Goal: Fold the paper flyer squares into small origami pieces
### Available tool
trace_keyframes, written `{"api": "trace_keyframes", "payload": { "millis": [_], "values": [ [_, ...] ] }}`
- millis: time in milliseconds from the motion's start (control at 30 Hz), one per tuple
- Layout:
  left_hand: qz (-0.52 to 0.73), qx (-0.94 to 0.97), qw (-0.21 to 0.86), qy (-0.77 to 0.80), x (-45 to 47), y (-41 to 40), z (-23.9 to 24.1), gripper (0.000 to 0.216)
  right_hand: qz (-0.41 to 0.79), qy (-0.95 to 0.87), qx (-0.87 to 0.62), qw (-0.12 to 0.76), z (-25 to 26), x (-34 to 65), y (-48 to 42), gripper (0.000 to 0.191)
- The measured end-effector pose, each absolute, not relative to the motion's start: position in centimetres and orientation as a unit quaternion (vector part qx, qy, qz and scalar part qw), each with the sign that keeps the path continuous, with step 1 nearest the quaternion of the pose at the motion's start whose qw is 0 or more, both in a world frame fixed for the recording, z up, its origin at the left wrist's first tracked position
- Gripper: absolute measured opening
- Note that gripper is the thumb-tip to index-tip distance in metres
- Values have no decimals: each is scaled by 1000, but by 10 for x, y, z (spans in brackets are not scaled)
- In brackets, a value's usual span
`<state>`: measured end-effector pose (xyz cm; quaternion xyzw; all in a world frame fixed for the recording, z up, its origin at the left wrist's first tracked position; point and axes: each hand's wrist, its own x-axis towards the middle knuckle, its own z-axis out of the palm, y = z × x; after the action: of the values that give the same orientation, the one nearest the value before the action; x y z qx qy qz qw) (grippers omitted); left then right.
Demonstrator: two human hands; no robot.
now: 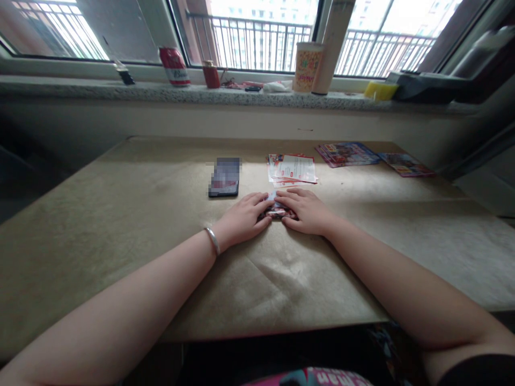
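My left hand (pixel 246 215) lies flat on the table with its fingers stretched towards the right and a silver bangle at the wrist. From the other side, my right hand (pixel 308 210) also lies flat, fingers stretched to the left. Between them, partly under their fingertips, is a small glossy printed sheet (pixel 279 212), pale blue at the top and reddish below. The hands cover much of it, so whether it is folded cannot be told. Just beyond is a loose stack of white printed cards (pixel 295 168) with red edges. A dark phone (pixel 225 177) rests left of the stack.
Colourful printed booklets or packets (pixel 348 154) lie at the back right, another pile (pixel 406 164) beside them. A red can (pixel 174 66), a small red container (pixel 211 74), a patterned paper cup (pixel 306 67) and a tall cylinder (pixel 330 48) stand on the windowsill (pixel 148 94).
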<state>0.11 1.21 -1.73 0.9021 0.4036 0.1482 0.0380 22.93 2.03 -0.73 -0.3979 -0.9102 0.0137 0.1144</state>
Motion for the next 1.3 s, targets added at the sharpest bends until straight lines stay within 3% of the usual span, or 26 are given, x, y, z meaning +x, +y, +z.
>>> {"api": "trace_keyframes", "payload": {
  "millis": [500, 700, 1033, 1300],
  "values": [
    [124, 905, 37, 406, 1, 14, -20, 51, -9, -916, -381, 127, -7, 231, 18, 57],
    [106, 900, 55, 420, 3, 14, -17, 52, -17, -935, -298, 190, -7, 228, 11, 33],
    [80, 895, 59, 435, 3, 12, -13, 54, 12, -938, -277, 210, -10, 227, 11, 22],
    [75, 896, 57, 433, 3, 12, -14, 53, -3, -941, -277, 192, -12, 231, 10, 30]
  ]
}}
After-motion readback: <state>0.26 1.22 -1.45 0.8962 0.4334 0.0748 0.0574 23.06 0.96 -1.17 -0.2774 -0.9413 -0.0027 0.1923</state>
